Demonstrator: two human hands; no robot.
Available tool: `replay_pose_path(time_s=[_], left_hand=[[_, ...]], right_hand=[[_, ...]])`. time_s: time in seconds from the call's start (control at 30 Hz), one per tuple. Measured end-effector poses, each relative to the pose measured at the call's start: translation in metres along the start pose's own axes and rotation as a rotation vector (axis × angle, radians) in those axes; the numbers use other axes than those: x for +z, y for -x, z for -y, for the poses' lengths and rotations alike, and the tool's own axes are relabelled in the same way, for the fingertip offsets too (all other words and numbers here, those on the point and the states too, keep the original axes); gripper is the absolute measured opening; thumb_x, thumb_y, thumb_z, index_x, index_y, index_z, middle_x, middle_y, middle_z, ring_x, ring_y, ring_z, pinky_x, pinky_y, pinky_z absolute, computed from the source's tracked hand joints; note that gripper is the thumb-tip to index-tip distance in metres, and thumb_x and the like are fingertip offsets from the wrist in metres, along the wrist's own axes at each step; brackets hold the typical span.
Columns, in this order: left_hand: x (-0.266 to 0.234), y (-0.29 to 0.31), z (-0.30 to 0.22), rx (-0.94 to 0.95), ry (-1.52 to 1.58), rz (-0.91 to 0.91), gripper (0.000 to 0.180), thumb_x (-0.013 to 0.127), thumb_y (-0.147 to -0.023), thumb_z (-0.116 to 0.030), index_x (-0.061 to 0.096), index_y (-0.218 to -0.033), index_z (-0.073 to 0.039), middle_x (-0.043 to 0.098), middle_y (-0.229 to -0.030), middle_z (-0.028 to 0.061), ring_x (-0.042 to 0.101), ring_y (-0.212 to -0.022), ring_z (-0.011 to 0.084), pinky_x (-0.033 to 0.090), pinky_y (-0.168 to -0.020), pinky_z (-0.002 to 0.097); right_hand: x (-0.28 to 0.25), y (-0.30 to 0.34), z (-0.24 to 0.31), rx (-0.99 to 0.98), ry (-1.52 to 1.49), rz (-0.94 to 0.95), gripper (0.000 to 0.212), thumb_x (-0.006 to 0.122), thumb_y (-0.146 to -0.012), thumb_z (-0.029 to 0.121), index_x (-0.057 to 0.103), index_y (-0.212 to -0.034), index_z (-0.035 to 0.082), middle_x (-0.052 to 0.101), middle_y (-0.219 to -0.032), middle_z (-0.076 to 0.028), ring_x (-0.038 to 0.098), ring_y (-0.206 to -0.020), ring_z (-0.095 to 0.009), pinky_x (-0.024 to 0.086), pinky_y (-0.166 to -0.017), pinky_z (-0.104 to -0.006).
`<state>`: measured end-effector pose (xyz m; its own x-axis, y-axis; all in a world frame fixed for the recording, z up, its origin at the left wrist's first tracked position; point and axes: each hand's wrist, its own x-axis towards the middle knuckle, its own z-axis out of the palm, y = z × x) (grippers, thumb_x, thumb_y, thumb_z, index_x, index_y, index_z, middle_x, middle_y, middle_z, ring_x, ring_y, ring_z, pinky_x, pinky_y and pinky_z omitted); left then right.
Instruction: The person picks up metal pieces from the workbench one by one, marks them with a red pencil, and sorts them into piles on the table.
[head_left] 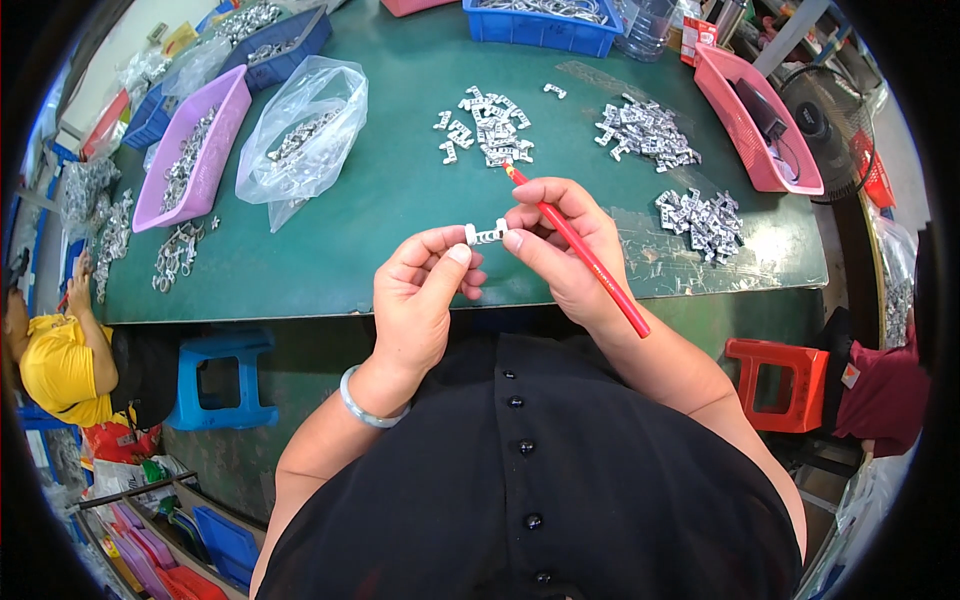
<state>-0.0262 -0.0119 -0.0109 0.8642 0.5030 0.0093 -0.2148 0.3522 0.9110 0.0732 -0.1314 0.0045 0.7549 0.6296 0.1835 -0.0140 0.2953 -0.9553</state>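
Observation:
Between both hands, above the near part of the green table [400,200], is a small white-and-silver bracket-like part [487,236] with dark openings. My left hand [425,285] pinches its left end between thumb and fingers. At the right end, the thumb and fingers of my right hand [570,240] close on it. A red pencil [585,255] also lies across my right hand, its tip pointing away toward a loose pile of similar parts [495,125]. Two more piles of these parts, a farther one [650,132] and a nearer one [700,225], lie to the right.
Left on the table are an open plastic bag [305,140] of metal parts, a pink basket [240,110] and loose metal pieces [178,255]. A blue bin [540,30] stands at the back. Right are another pink basket [735,120] and a fan [825,125]. Someone in yellow [65,370] sits far left.

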Motion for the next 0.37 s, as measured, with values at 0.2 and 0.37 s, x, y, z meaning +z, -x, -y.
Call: replay_pose_path(time_s=[0.2,0.37], left_hand=[[0.0024,0.0005,0.0035,-0.041,0.027,0.053,0.018,0.054,-0.084,-0.005,0.056,-0.1,0.002,0.061,-0.082,0.0076,0.057,-0.067,0.0114,0.048,-0.058,0.0228],[0.0013,-0.0007,0.0057,-0.061,0.059,0.071,0.02,0.056,-0.084,-0.005,0.056,-0.102,0.003,0.061,-0.083,0.0066,0.057,-0.069,0.011,0.048,-0.059,0.0226]], right_hand=[[-0.0002,-0.0005,-0.0047,0.004,-0.058,0.001,0.029,0.061,-0.076,-0.002,0.049,-0.103,0.002,0.058,-0.083,-0.003,0.053,-0.076,-0.007,0.043,-0.069,-0.0206],[0.0007,0.0005,-0.0065,0.038,-0.094,0.005,0.03,0.061,-0.077,-0.002,0.049,-0.104,0.003,0.058,-0.084,-0.003,0.053,-0.077,-0.007,0.043,-0.07,-0.0205]])
